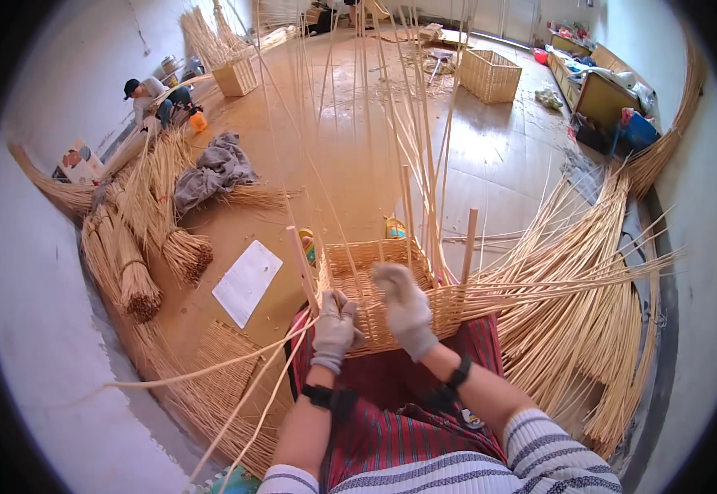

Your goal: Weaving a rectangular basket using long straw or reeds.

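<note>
A half-woven square wicker basket [375, 267] rests on my lap over a red striped cloth [391, 395]. Tall thin willow rods rise from its rim, and thicker wooden corner posts [469, 244] stand at its sides. My left hand [334, 329], in a grey glove, grips the near-left rim where long pale rods [235, 387] trail off to the lower left. My right hand [406, 306], also gloved, presses on the near wall of the basket with fingers curled over the weave.
A big heap of loose willow rods [589, 305] fans out on my right. Tied bundles [140, 272], a woven mat [223, 362], a white sheet [247, 280] and a grey cloth [214, 173] lie left. A finished basket [488, 76] stands far back. Another person [148, 95] sits by the left wall.
</note>
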`<state>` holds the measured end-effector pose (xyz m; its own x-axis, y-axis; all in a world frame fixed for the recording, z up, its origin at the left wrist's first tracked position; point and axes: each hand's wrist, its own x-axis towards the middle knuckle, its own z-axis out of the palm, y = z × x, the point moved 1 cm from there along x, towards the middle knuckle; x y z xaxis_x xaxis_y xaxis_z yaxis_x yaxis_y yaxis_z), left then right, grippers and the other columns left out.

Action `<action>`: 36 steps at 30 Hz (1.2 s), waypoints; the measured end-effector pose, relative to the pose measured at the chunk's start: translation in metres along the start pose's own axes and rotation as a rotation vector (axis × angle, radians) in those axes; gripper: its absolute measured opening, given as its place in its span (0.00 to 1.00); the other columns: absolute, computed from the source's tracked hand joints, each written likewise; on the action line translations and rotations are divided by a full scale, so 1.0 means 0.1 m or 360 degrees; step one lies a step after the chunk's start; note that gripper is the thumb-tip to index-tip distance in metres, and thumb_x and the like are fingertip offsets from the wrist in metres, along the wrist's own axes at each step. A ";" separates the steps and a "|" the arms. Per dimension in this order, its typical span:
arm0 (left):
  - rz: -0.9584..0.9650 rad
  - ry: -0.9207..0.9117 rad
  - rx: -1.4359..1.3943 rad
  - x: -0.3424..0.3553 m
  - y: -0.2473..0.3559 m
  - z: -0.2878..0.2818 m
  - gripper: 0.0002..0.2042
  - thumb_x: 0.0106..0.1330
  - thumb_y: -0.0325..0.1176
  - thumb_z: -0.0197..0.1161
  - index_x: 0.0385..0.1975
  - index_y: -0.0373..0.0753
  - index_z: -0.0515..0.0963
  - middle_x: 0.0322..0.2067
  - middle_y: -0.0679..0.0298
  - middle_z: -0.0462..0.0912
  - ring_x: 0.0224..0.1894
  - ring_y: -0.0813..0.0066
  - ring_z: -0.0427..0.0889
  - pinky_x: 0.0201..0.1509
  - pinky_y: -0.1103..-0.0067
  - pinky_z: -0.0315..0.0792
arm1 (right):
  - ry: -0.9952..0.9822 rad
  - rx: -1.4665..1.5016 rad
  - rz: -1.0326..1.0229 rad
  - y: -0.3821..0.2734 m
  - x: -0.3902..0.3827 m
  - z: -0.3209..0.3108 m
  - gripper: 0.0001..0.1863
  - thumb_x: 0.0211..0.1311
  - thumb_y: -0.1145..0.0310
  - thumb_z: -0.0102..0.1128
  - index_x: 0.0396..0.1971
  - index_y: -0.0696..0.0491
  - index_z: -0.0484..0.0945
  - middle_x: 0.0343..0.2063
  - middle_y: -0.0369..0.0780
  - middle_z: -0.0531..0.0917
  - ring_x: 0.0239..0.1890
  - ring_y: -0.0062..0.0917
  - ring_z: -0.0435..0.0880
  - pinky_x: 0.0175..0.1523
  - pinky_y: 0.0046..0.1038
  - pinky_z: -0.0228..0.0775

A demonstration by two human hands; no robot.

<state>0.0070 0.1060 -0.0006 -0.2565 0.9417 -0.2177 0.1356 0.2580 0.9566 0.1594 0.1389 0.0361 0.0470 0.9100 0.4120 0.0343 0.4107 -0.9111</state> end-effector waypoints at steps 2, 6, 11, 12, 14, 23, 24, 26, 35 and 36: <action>0.0255 0.0156 0.0105 0.01 0.00 0.03 0.10 0.76 0.31 0.60 0.39 0.43 0.63 0.22 0.66 0.70 0.12 0.72 0.79 0.11 0.75 0.70 | -0.0263 -0.0873 -0.0602 -0.16 0.41 0.35 0.30 0.69 0.82 0.56 0.70 0.52 0.67 0.44 0.41 0.88 0.46 0.26 0.88 0.47 0.28 0.82; 0.0037 0.0078 -0.0127 -0.05 -0.01 0.04 0.11 0.76 0.32 0.61 0.39 0.44 0.62 0.24 0.66 0.73 0.13 0.70 0.80 0.09 0.76 0.72 | -0.0246 -0.0740 -0.0086 -0.01 0.52 0.27 0.37 0.68 0.81 0.54 0.76 0.48 0.58 0.43 0.44 0.88 0.46 0.30 0.88 0.50 0.34 0.82; -0.0110 -0.0169 -0.0534 0.00 0.05 -0.04 0.14 0.75 0.30 0.62 0.41 0.47 0.59 0.34 0.62 0.76 0.18 0.67 0.85 0.12 0.74 0.78 | -0.0091 0.0404 0.0226 0.50 -0.24 -0.65 0.11 0.80 0.75 0.46 0.56 0.54 0.70 0.37 0.43 0.87 0.43 0.30 0.88 0.50 0.37 0.83; -0.0123 -0.0183 -0.0541 0.00 0.05 -0.06 0.15 0.73 0.31 0.65 0.40 0.46 0.60 0.40 0.59 0.77 0.17 0.69 0.82 0.15 0.74 0.80 | -0.0114 0.0313 0.0258 0.51 -0.37 -0.75 0.08 0.81 0.74 0.46 0.54 0.55 0.70 0.37 0.42 0.87 0.42 0.28 0.87 0.51 0.36 0.83; -0.0089 0.0075 -0.0066 0.02 0.08 -0.03 0.20 0.66 0.34 0.75 0.35 0.44 0.63 0.28 0.65 0.75 0.14 0.76 0.73 0.14 0.76 0.73 | -0.0075 0.0478 0.0482 0.46 -0.53 -0.79 0.06 0.82 0.72 0.46 0.50 0.55 0.72 0.37 0.39 0.87 0.40 0.25 0.86 0.47 0.28 0.83; 0.0598 0.0704 -0.0015 -0.20 0.25 0.14 0.08 0.72 0.27 0.65 0.45 0.40 0.74 0.36 0.60 0.84 0.24 0.68 0.84 0.21 0.71 0.76 | 0.0142 0.0163 0.0522 0.18 -0.33 -0.88 0.06 0.71 0.72 0.66 0.45 0.52 0.82 0.36 0.34 0.88 0.33 0.14 0.84 0.30 0.19 0.74; 0.0916 0.0839 0.0296 -0.25 0.32 0.17 0.08 0.73 0.25 0.63 0.48 0.40 0.74 0.39 0.58 0.84 0.26 0.65 0.85 0.24 0.69 0.78 | 0.0196 0.0295 0.0801 0.29 -0.35 -1.00 0.06 0.70 0.73 0.67 0.44 0.50 0.84 0.36 0.33 0.88 0.32 0.13 0.83 0.30 0.18 0.73; 0.1320 0.0765 0.0511 -0.27 0.43 0.31 0.10 0.74 0.28 0.62 0.52 0.38 0.74 0.40 0.55 0.87 0.33 0.57 0.89 0.39 0.65 0.82 | 0.0248 0.0454 0.0858 0.47 -0.43 -1.11 0.05 0.71 0.73 0.67 0.43 0.50 0.84 0.36 0.33 0.88 0.33 0.13 0.83 0.30 0.18 0.72; 0.0258 0.0057 0.0827 0.01 0.13 0.68 0.15 0.78 0.44 0.55 0.43 0.38 0.80 0.37 0.48 0.86 0.42 0.48 0.86 0.48 0.60 0.76 | -0.0066 -0.0978 -0.0498 0.06 0.49 -0.33 0.32 0.73 0.78 0.54 0.74 0.46 0.59 0.52 0.48 0.85 0.46 0.28 0.87 0.45 0.31 0.82; 0.0241 0.0029 0.0710 0.04 0.09 0.68 0.17 0.78 0.46 0.54 0.40 0.37 0.81 0.36 0.47 0.85 0.40 0.43 0.84 0.47 0.59 0.75 | -0.0111 -0.0953 -0.0380 0.04 0.62 -0.30 0.35 0.73 0.78 0.53 0.77 0.46 0.56 0.53 0.49 0.85 0.48 0.29 0.88 0.48 0.33 0.82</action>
<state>0.0718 0.1266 -0.0064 -0.2183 0.9730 -0.0746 0.5697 0.1891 0.7998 0.1920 0.1959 0.0582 -0.0951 0.8075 0.5822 0.5876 0.5176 -0.6220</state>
